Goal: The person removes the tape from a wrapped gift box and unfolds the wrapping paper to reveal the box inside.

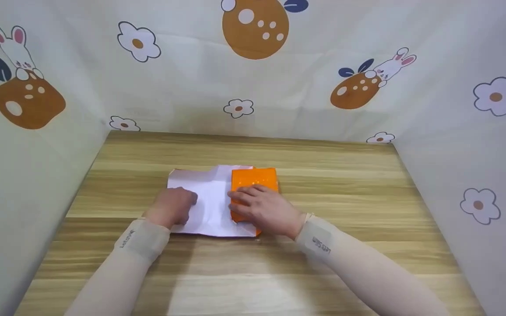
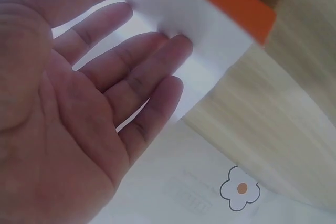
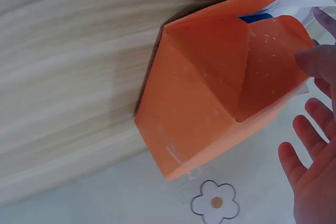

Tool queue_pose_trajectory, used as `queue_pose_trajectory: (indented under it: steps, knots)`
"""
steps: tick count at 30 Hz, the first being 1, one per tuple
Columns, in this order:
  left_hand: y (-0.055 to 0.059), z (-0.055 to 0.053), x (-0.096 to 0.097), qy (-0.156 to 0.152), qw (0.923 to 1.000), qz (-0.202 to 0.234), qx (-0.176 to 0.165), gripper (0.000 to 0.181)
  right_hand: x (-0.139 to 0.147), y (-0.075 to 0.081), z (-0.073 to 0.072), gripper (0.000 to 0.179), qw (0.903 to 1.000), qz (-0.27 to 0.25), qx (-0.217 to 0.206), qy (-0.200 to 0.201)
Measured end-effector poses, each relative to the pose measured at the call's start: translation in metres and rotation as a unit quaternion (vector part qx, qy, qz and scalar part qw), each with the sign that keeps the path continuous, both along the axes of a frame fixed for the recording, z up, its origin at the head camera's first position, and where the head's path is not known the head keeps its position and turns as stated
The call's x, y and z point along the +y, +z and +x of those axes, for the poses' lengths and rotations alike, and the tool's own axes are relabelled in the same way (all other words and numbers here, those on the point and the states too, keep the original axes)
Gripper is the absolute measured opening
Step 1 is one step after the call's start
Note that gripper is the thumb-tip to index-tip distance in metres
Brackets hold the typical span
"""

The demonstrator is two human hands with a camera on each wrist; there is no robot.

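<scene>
A sheet of paper, white on one face (image 1: 211, 206) and orange on the other, lies on the wooden table. Its right part is folded over as an orange flap (image 1: 253, 176). My right hand (image 1: 268, 210) lies over this flap with fingers spread; in the right wrist view its thumb touches the orange paper (image 3: 191, 114), creased into an angled end. A bit of blue (image 3: 257, 18) shows in the gap under the fold. My left hand (image 1: 171, 206) is at the sheet's left side, its loosely bent fingertips (image 2: 181, 45) touching the white face.
The wooden table (image 1: 332, 184) runs back to a pale cloth backdrop (image 1: 182, 79) printed with rabbits, oranges and flowers. The same cloth hangs along the left and right sides. Both wrists wear pale bands (image 1: 143, 240).
</scene>
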State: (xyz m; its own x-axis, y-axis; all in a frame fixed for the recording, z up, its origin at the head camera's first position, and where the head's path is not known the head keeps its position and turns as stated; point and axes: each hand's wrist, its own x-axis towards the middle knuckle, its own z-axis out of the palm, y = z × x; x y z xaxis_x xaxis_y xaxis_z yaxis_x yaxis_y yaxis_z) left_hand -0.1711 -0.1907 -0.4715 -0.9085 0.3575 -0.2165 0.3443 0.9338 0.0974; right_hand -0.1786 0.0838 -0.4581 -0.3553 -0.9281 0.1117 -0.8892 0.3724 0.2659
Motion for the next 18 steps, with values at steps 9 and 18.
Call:
queue_pose_trajectory:
  steps: [9,18]
  knots:
    - [0.0028,0.0006,0.0036,0.008,0.9999,0.001,-0.012,0.016,-0.0052,0.0025,0.0007,0.037,0.9994,0.032,0.004,0.01]
    - [0.0004,0.0012,0.0011,0.015,0.9996,0.006,-0.022,0.015,0.0027,0.0036,0.0006,0.035,0.9997,0.003,-0.016,0.016]
